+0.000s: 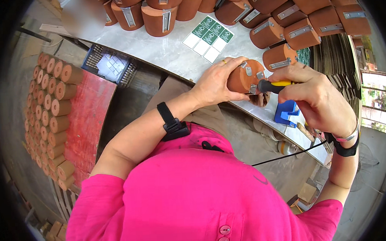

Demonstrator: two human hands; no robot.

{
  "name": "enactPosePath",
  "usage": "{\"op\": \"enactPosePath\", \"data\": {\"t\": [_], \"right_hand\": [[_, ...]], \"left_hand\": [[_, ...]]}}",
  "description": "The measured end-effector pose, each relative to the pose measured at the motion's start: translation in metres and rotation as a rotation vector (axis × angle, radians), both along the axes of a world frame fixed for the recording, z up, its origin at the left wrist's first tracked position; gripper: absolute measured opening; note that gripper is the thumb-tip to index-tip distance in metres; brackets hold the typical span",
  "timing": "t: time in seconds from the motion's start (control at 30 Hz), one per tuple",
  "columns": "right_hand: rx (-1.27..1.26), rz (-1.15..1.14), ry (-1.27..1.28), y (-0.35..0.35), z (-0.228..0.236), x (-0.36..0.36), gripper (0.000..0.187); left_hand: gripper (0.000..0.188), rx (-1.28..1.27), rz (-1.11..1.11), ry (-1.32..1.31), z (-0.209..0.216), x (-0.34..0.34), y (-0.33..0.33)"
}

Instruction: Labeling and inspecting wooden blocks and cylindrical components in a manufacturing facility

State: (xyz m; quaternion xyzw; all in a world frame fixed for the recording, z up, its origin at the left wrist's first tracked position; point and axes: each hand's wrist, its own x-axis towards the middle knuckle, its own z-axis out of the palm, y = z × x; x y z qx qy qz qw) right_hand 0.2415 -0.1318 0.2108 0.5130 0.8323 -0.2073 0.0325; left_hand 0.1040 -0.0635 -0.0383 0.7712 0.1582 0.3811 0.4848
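Observation:
My left hand [217,83] is closed round the side of a terracotta-coloured cylinder [239,80] at the table's near edge. Several small metal clips show on the cylinder's round end. In my right hand [314,91] is a screwdriver [281,84] with a black and yellow handle. Its working end meets the lower right of that round end, beside a metal clip [253,89]; the tip itself is hidden. Just beyond my right fingers lies another terracotta cylinder [280,55] with a metal strip on its side.
Many similar cylinders [159,20] stand or lie stacked along the table's [164,48] far side. A sheet of green and white labels [209,38] lies flat. Stacked cardboard [337,67] and a blue tape dispenser [286,113] are rightward. Leftward are a blue crate [87,60] and piled brown cylinders [57,108].

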Motion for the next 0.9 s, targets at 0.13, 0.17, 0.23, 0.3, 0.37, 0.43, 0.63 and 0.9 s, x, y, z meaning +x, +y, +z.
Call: {"op": "enactPosePath", "data": {"t": [0.13, 0.17, 0.23, 0.3, 0.37, 0.43, 0.63, 0.9], "right_hand": [[-0.062, 0.098, -0.093, 0.004, 0.004, -0.009, 0.026], [-0.075, 0.118, -0.127, 0.004, 0.005, -0.010, 0.028], [-0.051, 0.112, -0.114, 0.003, 0.005, -0.013, 0.028], [-0.026, 0.113, -0.106, 0.001, 0.003, -0.013, 0.029], [-0.036, 0.031, -0.097, -0.002, 0.001, -0.011, 0.028], [-0.001, 0.045, -0.057, -0.005, -0.001, -0.009, 0.026], [0.163, -0.032, 0.060, -0.001, -0.012, -0.003, 0.018], [0.374, -0.364, -0.031, -0.006, -0.035, -0.012, 0.028]], "left_hand": [[0.096, -0.031, -0.011, 0.035, 0.002, -0.001, -0.001], [0.096, -0.047, -0.022, 0.037, 0.002, -0.001, -0.001], [0.097, -0.041, -0.011, 0.044, 0.002, -0.001, -0.001], [0.097, -0.031, -0.003, 0.038, 0.001, 0.000, -0.001], [0.097, -0.010, 0.012, 0.032, 0.000, 0.000, -0.002], [0.097, -0.009, 0.013, 0.025, -0.002, 0.001, -0.002], [0.096, 0.001, 0.019, 0.009, -0.002, 0.002, -0.001], [0.096, -0.015, 0.009, 0.046, -0.002, 0.001, -0.002]]}}
